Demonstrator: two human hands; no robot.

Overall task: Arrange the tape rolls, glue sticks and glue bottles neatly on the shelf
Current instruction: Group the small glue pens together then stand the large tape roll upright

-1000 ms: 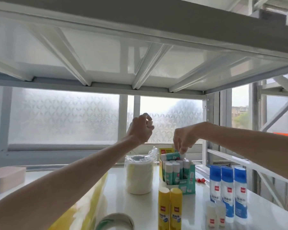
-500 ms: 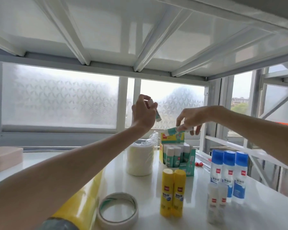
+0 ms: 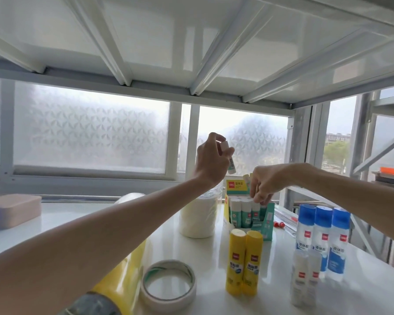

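Loading the box point(image 3: 267, 220) looks to be the step in hand. The left hand point(image 3: 210, 162) hovers above and left of the box, thumb and fingers clenched round a small stick point(image 3: 230, 165) that tilts in the air, touching nothing else. The right hand point(image 3: 263, 185) is down at the box's open top, fingertips curled in among the white caps. A second stick point(image 3: 247, 179) shows beside its knuckles, above the box's back card. The hand seems to be grasping it, though the fingers hide most of it.

To do this well, I would seat the right hand's stick upright in a free space, cap up like its neighbours. Press it straight down so the row does not tip. The box looks like light card and may slide, so a steady push beats a jab. Only then bring the left hand's stick over to the box.

Just in front of the box, two yellow sticks point(image 3: 243, 262) stand upright and touching. Right of the box the blue-capped bottles point(image 3: 321, 233) stand in a row, and just left of it is a wrapped white roll point(image 3: 199, 214). Well in front and left, a tape roll point(image 3: 168, 283) lies flat on the shelf point(image 3: 205, 251).
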